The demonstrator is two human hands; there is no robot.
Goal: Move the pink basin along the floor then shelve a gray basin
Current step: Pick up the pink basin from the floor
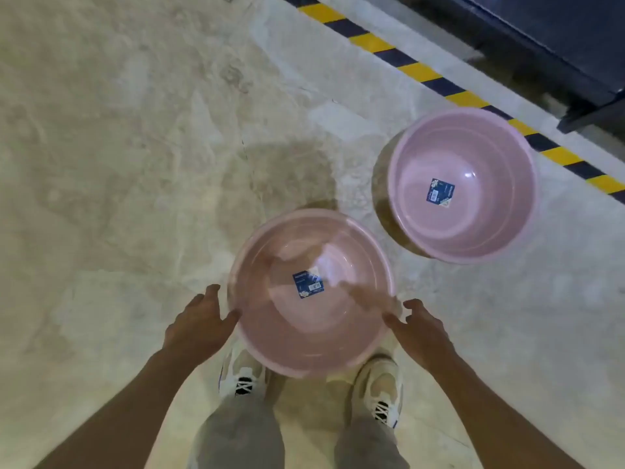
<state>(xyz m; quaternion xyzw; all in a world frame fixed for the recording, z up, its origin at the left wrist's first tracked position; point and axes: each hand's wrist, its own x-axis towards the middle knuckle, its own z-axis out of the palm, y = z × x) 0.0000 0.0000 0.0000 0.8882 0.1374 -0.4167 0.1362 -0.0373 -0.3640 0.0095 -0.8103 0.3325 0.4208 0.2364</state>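
Observation:
A pink basin [304, 346] with a blue label in its bottom is right in front of my feet, blurred by motion. My left hand [199, 323] is at its left rim with fingers spread, the fingertips touching or nearly touching the rim. On the opposite side, my right hand [419, 328] is also spread, fingertips close to the rim. Neither hand grips the basin. A second pink basin [473, 225] with the same kind of label rests on the floor further off to the right. No gray basin is in view.
The floor [135, 147] is pale mottled concrete. A yellow-and-black striped line [422, 72] runs diagonally across the upper right. Beyond it stands a dark shelf or rack base [558, 45]. My shoes [241, 377] are just under the near basin.

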